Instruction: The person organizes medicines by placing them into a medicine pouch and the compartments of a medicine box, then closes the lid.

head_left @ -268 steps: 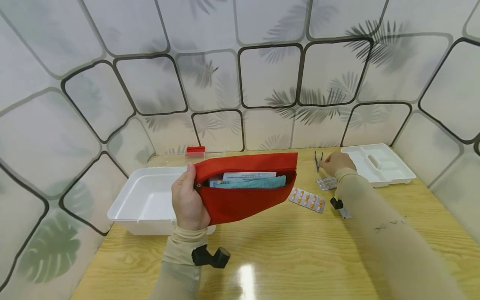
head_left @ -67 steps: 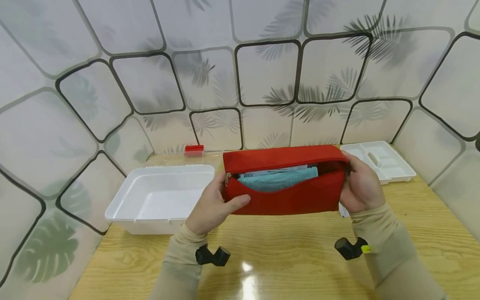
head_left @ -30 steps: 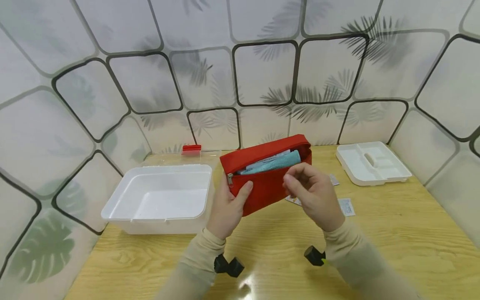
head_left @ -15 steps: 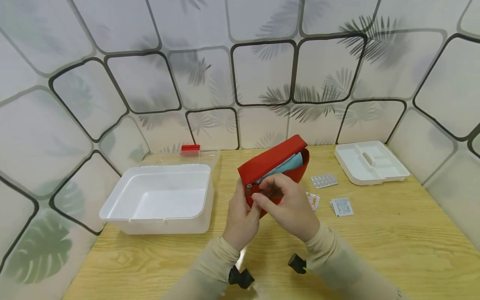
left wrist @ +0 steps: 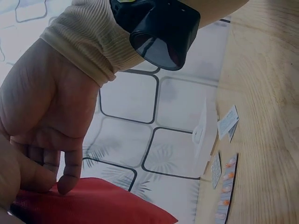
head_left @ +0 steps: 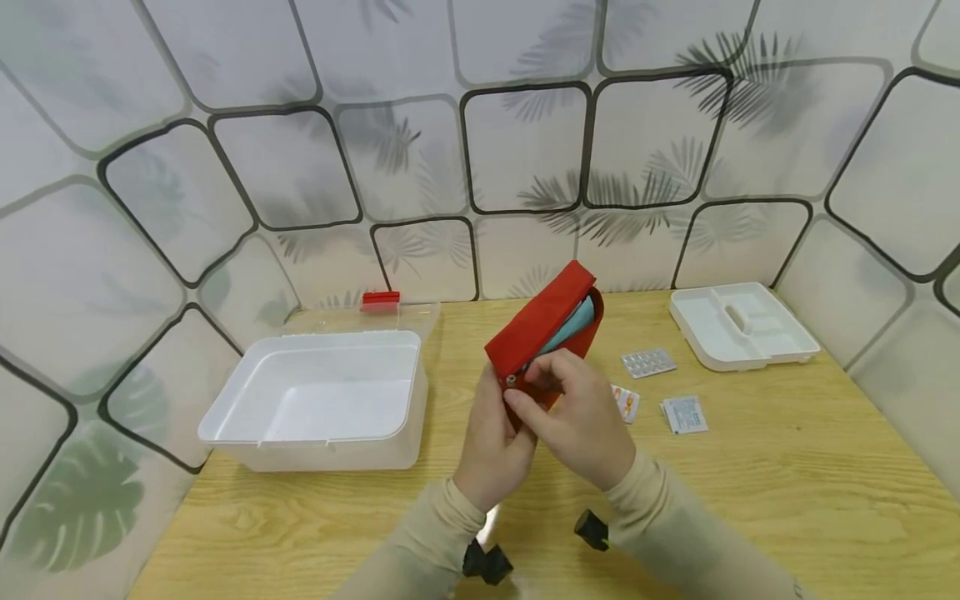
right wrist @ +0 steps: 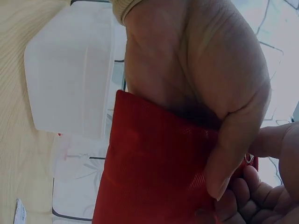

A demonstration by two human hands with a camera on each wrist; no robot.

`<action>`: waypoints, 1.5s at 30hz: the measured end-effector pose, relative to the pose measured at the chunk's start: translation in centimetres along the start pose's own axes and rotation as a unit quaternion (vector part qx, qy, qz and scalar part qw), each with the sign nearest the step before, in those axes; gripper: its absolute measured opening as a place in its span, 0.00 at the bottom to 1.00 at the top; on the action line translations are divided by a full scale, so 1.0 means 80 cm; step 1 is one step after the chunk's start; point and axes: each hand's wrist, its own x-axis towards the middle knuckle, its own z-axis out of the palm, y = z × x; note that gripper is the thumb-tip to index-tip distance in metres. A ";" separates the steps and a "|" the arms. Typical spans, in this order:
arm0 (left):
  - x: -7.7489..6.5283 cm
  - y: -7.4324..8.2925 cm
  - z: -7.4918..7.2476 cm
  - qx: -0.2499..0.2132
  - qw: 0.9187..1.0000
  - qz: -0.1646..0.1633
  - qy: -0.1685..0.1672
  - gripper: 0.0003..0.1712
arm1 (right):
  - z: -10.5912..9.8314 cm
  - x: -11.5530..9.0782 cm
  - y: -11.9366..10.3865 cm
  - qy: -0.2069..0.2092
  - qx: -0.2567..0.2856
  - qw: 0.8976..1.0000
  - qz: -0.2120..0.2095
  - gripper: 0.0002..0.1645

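Observation:
In the head view a red zippered pouch (head_left: pixel 538 323) is held tilted, its top gaping at the far end with a folded teal item (head_left: pixel 573 323) inside. My left hand (head_left: pixel 491 450) grips the pouch's near end from below; in the right wrist view its thumb (right wrist: pixel 222 172) lies along the red fabric. My right hand (head_left: pixel 581 417) pinches at the metal zipper pull (head_left: pixel 512 381) at the pouch's near corner. In the left wrist view the right hand (left wrist: pixel 49 107) has its fingers curled by the pouch (left wrist: pixel 103 205). The pinch itself is partly hidden.
A white box (head_left: pixel 315 454) stands left, its clear lid with a red latch (head_left: pixel 381 297) folded back. To the right lie a silver blister pack (head_left: pixel 648 362), an orange-pill blister pack (head_left: pixel 625 402), small sachets (head_left: pixel 684 414) and a white divided tray (head_left: pixel 742 327).
Earlier my right hand reached toward a thin blue item by the tray, no longer on the table. Later both hands held the pouch; the right then moved to its zipper end, and the pouch tilted steeper.

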 end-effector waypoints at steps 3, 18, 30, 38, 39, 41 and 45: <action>-0.005 -0.016 0.004 0.029 0.999 0.014 0.001 0.40 | 0.003 -0.002 0.002 0.013 -0.023 0.999 -0.024 0.09; -0.011 -0.023 -0.002 -0.143 0.986 -0.078 -0.014 0.45 | 0.005 -0.004 -0.002 -0.012 -0.051 0.997 -0.050 0.02; -0.011 -0.012 -0.008 -0.172 0.974 -0.111 0.103 0.18 | 0.011 -0.010 -0.009 -0.058 -0.048 0.992 -0.105 0.05; -0.014 -0.018 -0.009 -0.048 0.993 -0.027 0.105 0.19 | 0.010 -0.012 -0.005 -0.012 -0.071 0.991 -0.116 0.06; -0.014 -0.018 -0.009 -0.038 0.993 -0.022 0.106 0.19 | 0.009 -0.011 -0.004 -0.008 -0.073 0.990 -0.120 0.06; -0.014 -0.019 -0.009 -0.022 0.994 -0.015 0.109 0.19 | 0.008 -0.011 -0.003 -0.002 -0.085 0.988 -0.128 0.06; -0.013 -0.020 -0.009 0.010 0.993 0.001 0.119 0.19 | 0.006 -0.011 -0.003 0.006 -0.110 0.984 -0.138 0.06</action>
